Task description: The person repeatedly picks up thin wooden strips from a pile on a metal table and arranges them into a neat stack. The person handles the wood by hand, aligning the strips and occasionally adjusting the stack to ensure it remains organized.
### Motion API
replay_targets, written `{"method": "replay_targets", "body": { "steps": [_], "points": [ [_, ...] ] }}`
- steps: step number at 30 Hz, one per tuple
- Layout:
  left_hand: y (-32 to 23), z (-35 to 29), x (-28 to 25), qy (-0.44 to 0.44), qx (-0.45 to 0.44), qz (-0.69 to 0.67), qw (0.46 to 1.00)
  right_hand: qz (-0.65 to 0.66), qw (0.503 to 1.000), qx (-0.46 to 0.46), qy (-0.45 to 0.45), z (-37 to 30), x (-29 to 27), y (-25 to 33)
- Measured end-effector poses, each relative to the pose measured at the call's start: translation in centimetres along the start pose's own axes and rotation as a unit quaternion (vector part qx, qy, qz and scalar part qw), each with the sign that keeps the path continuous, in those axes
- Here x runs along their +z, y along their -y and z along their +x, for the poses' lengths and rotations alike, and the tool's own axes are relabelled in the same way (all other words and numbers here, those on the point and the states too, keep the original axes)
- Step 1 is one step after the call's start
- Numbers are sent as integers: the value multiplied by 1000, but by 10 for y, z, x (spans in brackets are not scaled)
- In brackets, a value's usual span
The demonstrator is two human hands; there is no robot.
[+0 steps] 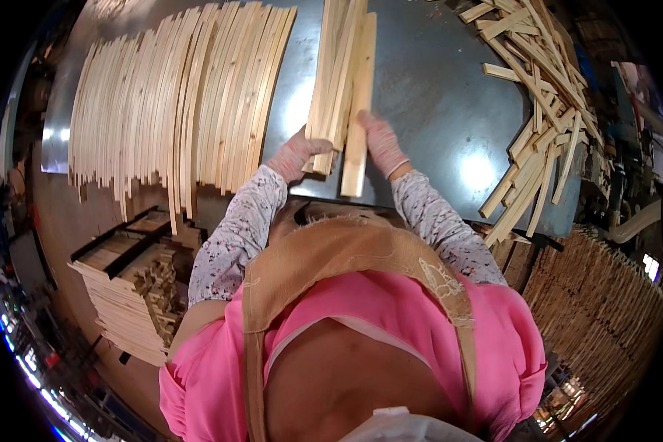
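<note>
Here, both gloved hands work at one small bundle of wooden slats [339, 81] lying on the grey metal tabletop [435, 96], straight ahead of the person's chest; the left hand [296, 153] is curled around the near end of the bundle, its thumb lying across the top of the strips and its fingers tucked under the left edge, so it grips the stack rather than resting flat; the right hand [381, 144] lies just beside the bundle's right flank, fingers held together and pointing away from the body, the palm side pressed against the outermost slat; whether its thumb hooks under the wood cannot be told. Both forearms, in flowered sleeves, rise from the lower part of the view and converge toward the bundle, elbows out, wrists roughly straight. The bundle runs away from the hands, its near ends uneven, one slat reaching closer to the body than the rest.

Well to the left of the left hand a broad row of long slats [177, 103] lies side by side; to the right of the right hand, well apart, a loose heap of shorter offcuts [545, 96] is piled crosswise at the table's edge; below the left elbow stands a stack of cut boards [136, 295].
</note>
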State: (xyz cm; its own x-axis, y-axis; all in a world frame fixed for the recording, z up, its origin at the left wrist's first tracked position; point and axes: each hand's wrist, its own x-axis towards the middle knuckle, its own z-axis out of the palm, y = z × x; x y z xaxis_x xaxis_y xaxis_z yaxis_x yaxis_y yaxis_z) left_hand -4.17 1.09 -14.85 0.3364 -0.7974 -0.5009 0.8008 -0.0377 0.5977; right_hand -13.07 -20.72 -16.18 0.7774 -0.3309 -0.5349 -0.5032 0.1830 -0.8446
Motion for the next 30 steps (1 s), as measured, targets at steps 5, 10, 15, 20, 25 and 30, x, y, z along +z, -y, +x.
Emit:
{"method": "replay_targets", "body": {
  "steps": [5, 10, 15, 20, 25, 30],
  "points": [
    [63, -12, -30, 27, 43, 31, 998, 32, 995, -14, -98, 5, 15, 1],
    [61, -35, -11, -25, 40, 104, 994, -32, 992, -76, -96, -5, 45, 6],
    [60, -41, -37, -18, -12, -68, 997, 212, 975, 64, -29, 9, 33, -8],
    [77, -47, -30, -93, 141, 45, 985, 271, 960, 62, -25, -30, 30, -18],
    [65, -49, -24, 97, 91, -232, 964, 219, 973, 67, -38, -47, 43, -14],
    [77, -35, -19, -166, -10, -69, 984, 52, 997, 11, -56, -55, 65, -8]
  ]
}}
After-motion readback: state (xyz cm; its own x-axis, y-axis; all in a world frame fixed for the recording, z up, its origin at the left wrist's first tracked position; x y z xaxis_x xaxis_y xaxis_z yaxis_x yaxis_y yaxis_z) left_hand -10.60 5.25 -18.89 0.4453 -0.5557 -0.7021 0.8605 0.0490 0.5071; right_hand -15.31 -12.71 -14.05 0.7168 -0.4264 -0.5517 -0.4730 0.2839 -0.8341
